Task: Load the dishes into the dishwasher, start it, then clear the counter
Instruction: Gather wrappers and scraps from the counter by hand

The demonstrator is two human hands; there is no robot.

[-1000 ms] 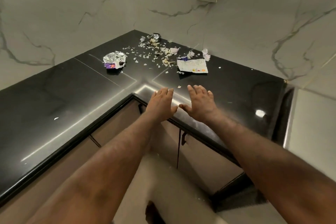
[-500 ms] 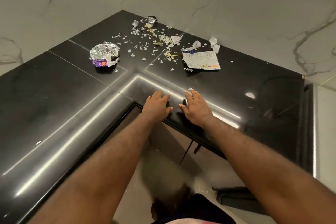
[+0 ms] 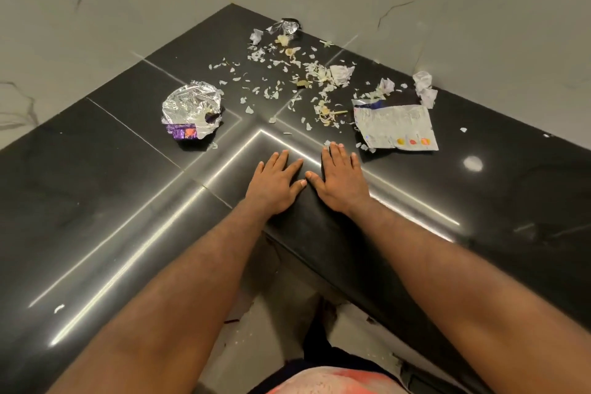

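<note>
- Left hand [image 3: 275, 184] and right hand [image 3: 340, 181]: both lie flat, palms down, fingers straight, on the black counter [image 3: 96, 189] at its inner corner; thumbs nearly touch. Neither holds anything.
- Crumpled foil wrapper [image 3: 192, 112]: ahead of the left hand, apart from it.
- Flat torn wrapper [image 3: 395, 130]: just beyond the right fingertips.
- Peel scraps [image 3: 287, 80]: scattered between the wrappers, toward the marble wall [image 3: 128, 3].

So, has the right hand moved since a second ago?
Yes. The right hand has slid forward across the black counter, from its front edge toward the flat wrapper.
</note>
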